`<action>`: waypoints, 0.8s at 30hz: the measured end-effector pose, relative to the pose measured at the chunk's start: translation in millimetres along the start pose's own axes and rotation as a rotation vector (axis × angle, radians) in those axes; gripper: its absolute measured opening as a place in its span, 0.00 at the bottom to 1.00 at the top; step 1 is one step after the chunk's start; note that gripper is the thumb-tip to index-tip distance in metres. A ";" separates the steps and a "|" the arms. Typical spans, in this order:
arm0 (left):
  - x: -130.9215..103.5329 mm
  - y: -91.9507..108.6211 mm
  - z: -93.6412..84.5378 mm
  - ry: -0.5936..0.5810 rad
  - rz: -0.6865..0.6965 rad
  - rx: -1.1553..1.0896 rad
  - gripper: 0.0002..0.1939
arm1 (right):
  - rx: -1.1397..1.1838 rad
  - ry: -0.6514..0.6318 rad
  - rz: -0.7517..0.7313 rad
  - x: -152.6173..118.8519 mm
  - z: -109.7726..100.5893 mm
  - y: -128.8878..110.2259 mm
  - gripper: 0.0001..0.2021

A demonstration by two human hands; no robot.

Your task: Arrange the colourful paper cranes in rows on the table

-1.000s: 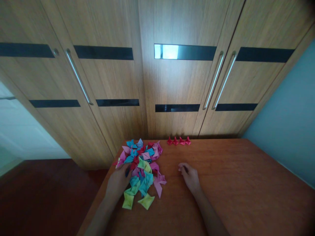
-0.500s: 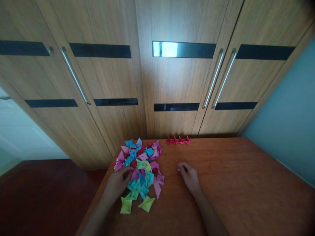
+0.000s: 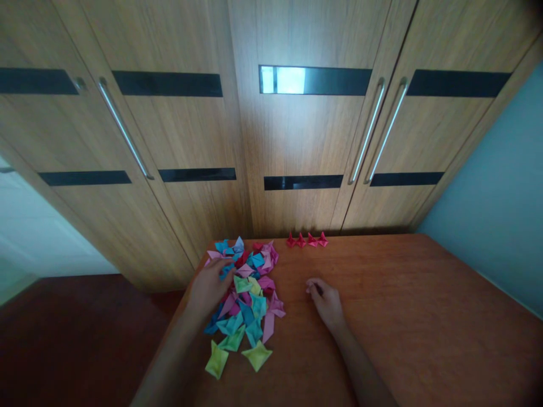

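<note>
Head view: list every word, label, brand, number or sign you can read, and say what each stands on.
None. No readable text shows on the pile of multicoloured folded paper pieces, the row of red folded paper pieces, the reddish-brown wooden table or the light-brown wooden wardrobe.

A: What forms the background?
B: A wood-grain wardrobe [image 3: 292, 135], its doors crossed by glossy black strips [image 3: 167, 83] and fitted with long metallic handles [image 3: 125, 129].
A: And the flanks?
B: Right, a plain pale-blue wall [image 3: 500, 186]; left, a white surface [image 3: 38, 226] above a dark reddish floor [image 3: 76, 333].
A: The foreground?
B: A reddish-brown table [image 3: 382, 305], its far edge near the wardrobe.
A: The light?
B: Dim overall; a bright rectangular reflection [image 3: 291, 80] marks one upper strip. Its source lies outside the view.
</note>
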State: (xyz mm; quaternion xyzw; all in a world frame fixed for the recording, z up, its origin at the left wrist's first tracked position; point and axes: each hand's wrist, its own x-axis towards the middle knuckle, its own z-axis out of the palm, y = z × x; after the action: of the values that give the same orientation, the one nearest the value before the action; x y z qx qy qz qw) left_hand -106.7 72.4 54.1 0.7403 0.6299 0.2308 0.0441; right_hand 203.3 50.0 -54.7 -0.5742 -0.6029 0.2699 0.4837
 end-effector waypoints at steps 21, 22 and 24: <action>79.1 14.8 4.5 -0.105 -0.023 -0.118 0.07 | 0.007 0.009 0.003 0.7 -0.2 0.5 0.14; 78.1 14.8 -0.2 -0.077 -0.017 -0.150 0.08 | -0.002 0.012 -0.001 0.4 -0.3 0.4 0.14; 72.5 18.7 -5.7 0.003 -0.047 -0.299 0.14 | -0.013 0.014 -0.002 -0.1 -0.7 -0.3 0.15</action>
State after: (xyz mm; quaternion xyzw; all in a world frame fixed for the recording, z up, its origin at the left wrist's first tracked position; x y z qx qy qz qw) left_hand -84.7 136.4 86.6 0.7102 0.6057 0.3221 0.1583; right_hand 203.8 49.7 -54.2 -0.5784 -0.6018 0.2614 0.4847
